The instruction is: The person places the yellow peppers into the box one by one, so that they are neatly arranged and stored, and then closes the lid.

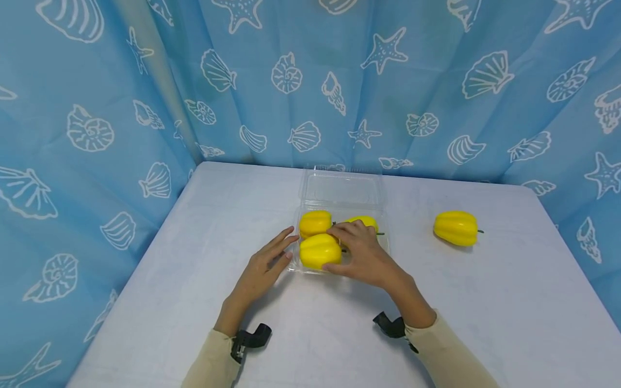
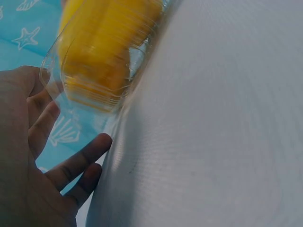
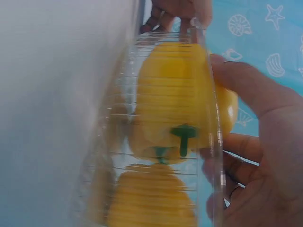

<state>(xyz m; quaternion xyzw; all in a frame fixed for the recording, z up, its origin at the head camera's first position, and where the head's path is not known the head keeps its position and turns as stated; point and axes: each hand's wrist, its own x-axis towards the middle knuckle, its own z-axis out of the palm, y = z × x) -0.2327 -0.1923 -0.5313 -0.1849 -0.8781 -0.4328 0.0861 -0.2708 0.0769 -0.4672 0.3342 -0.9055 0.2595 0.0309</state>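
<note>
A clear plastic clamshell container (image 1: 342, 189) lies with its lid folded back on the table. My right hand (image 1: 363, 253) grips a yellow bell pepper (image 1: 320, 251) at the container's front left, thumb on the near side and fingers over it. Through the clear wall in the right wrist view, the gripped pepper (image 3: 165, 94) shows its green stem. Two more yellow peppers sit behind: one back left (image 1: 315, 223), another back right (image 1: 365, 221), partly hidden by the hand. My left hand (image 1: 264, 269), fingers extended, rests at the container's left edge; in the left wrist view its fingers (image 2: 90, 156) are spread.
Another yellow bell pepper (image 1: 456, 228) lies on the table to the right of the container. The table has a white cloth (image 1: 233, 199). A blue curtain (image 1: 291, 108) with shells and starfish hangs behind and at the sides. Each wrist wears a black camera mount (image 1: 252, 337).
</note>
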